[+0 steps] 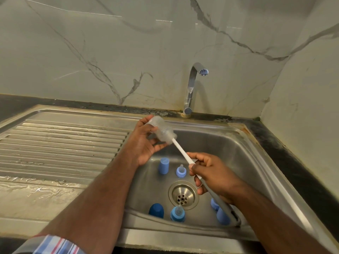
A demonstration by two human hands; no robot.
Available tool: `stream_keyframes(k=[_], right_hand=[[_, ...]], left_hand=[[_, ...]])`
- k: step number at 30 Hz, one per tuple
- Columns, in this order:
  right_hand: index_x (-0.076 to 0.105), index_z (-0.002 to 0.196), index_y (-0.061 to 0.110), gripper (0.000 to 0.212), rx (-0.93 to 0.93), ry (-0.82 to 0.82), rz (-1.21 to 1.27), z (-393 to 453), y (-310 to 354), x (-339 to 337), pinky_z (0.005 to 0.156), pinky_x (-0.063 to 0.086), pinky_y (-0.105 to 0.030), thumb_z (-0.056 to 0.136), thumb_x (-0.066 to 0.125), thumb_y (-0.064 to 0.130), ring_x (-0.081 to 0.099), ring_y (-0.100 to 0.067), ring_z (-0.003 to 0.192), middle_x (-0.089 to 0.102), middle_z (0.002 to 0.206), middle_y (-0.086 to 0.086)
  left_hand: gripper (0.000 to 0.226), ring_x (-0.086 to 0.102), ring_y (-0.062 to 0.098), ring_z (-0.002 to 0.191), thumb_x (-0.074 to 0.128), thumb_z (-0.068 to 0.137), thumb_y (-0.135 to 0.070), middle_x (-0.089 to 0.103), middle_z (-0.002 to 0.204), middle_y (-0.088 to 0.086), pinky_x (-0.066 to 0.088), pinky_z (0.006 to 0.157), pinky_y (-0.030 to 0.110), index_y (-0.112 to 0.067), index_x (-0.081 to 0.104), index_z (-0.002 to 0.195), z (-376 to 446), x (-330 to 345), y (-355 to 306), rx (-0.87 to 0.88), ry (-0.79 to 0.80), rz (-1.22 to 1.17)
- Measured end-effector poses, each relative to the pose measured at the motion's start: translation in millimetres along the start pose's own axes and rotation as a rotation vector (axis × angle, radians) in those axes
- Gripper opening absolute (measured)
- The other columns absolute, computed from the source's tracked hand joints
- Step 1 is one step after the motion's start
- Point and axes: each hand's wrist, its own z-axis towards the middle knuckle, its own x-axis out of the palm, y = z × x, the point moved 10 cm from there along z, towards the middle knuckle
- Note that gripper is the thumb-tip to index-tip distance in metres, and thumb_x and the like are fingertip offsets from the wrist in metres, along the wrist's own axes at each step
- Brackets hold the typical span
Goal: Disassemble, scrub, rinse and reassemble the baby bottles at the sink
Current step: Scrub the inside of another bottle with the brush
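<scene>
My left hand (145, 142) grips a clear baby bottle body (160, 130) above the sink's left rim, its mouth pointing right. My right hand (211, 176) holds the white and grey handle of a bottle brush (181, 151), whose head sits inside the bottle. Loose parts stand on the sink floor: a light blue cap (163, 165), a blue collar with a clear teat (181, 171), a dark blue cap (156, 210), a second blue collar with a teat (178, 213), and two more blue pieces (222, 216) partly hidden under my right wrist.
The steel sink basin (247, 162) has a round drain (183, 195) in the middle. A chrome tap (191, 88) stands behind it with no water running. A wet ribbed draining board (60, 147) lies to the left. Marble walls close the back and right.
</scene>
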Motion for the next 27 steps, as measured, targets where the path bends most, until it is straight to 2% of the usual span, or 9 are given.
stream_keyframes(k=[4,7,9,13,16,19,24,26,27], right_hand=[[0.054,0.142,0.027,0.046,-0.017,0.001,-0.014,-0.6,2.3,0.3,0.050,0.053,-0.033,0.100,0.057,0.009,0.057,-0.021,0.057,0.060,0.088,-0.009],[0.054,0.141,0.033,0.044,0.007,0.085,0.002,-5.1,2.2,9.5,0.044,0.048,-0.029,0.101,0.057,0.015,0.056,-0.018,0.053,0.062,0.090,-0.009],[0.055,0.139,0.037,0.041,0.019,0.102,-0.051,-7.1,2.7,9.5,0.042,0.045,-0.027,0.102,0.055,0.018,0.053,-0.016,0.049,0.064,0.082,-0.007],[0.051,0.142,0.039,0.043,0.005,0.008,-0.226,-4.9,4.8,0.8,0.042,0.043,-0.026,0.103,0.052,0.021,0.052,-0.012,0.045,0.063,0.076,-0.004],[0.051,0.143,0.033,0.043,0.009,-0.029,-0.058,-4.9,2.7,3.8,0.038,0.038,-0.024,0.103,0.053,0.019,0.048,-0.012,0.043,0.061,0.075,-0.005],[0.056,0.139,0.032,0.040,0.021,0.046,0.069,-7.1,4.8,12.6,0.037,0.036,-0.022,0.102,0.054,0.016,0.046,-0.014,0.043,0.059,0.073,-0.007],[0.050,0.143,0.040,0.044,0.003,-0.022,-0.307,-4.8,6.4,2.3,0.042,0.041,-0.025,0.103,0.051,0.023,0.051,-0.011,0.044,0.061,0.075,-0.003],[0.048,0.144,0.040,0.044,-0.037,-0.078,-0.362,-5.6,10.2,3.1,0.043,0.042,-0.023,0.103,0.051,0.024,0.053,-0.010,0.045,0.062,0.078,-0.001],[0.048,0.144,0.039,0.044,-0.041,-0.084,-0.315,-6.3,10.1,5.1,0.041,0.041,-0.023,0.103,0.051,0.023,0.052,-0.010,0.045,0.062,0.079,-0.002]], left_hand=[[0.036,0.072,0.038,0.101,0.068,0.095,-0.024,0.063,0.131,0.017,0.060,0.084,0.052,-0.022,0.055,0.129,-1.9,-2.9,7.9,-0.057,-0.054,0.109],[0.041,0.076,0.035,0.090,0.066,0.097,-0.013,0.064,0.128,0.019,0.063,0.076,0.048,-0.015,0.051,0.135,0.0,-4.6,5.0,-0.008,-0.082,0.063],[0.040,0.076,0.035,0.087,0.061,0.098,-0.006,0.062,0.127,0.018,0.063,0.071,0.048,-0.013,0.051,0.136,1.2,-7.8,1.7,0.014,-0.096,0.049],[0.043,0.073,0.040,0.095,0.057,0.097,0.002,0.059,0.128,0.018,0.062,0.073,0.053,-0.015,0.051,0.136,0.4,-8.5,3.8,-0.007,-0.108,0.035],[0.043,0.074,0.039,0.095,0.055,0.098,0.003,0.060,0.128,0.018,0.062,0.074,0.053,-0.016,0.052,0.136,0.2,-6.5,2.8,-0.008,-0.099,0.027],[0.042,0.073,0.040,0.099,0.055,0.099,0.002,0.059,0.129,0.020,0.062,0.074,0.052,-0.016,0.053,0.136,0.1,-7.7,-0.8,-0.006,-0.088,0.004],[0.043,0.070,0.043,0.105,0.054,0.097,0.004,0.057,0.133,0.020,0.061,0.074,0.053,-0.018,0.054,0.134,-1.3,-1.9,3.0,-0.009,-0.071,0.041],[0.044,0.071,0.043,0.104,0.056,0.096,0.004,0.057,0.133,0.020,0.061,0.076,0.054,-0.018,0.054,0.134,-0.7,-2.0,3.4,-0.005,-0.073,0.030],[0.044,0.071,0.043,0.103,0.056,0.096,0.004,0.057,0.133,0.020,0.061,0.076,0.054,-0.017,0.054,0.135,-0.1,-3.1,2.7,-0.001,-0.076,0.018]])
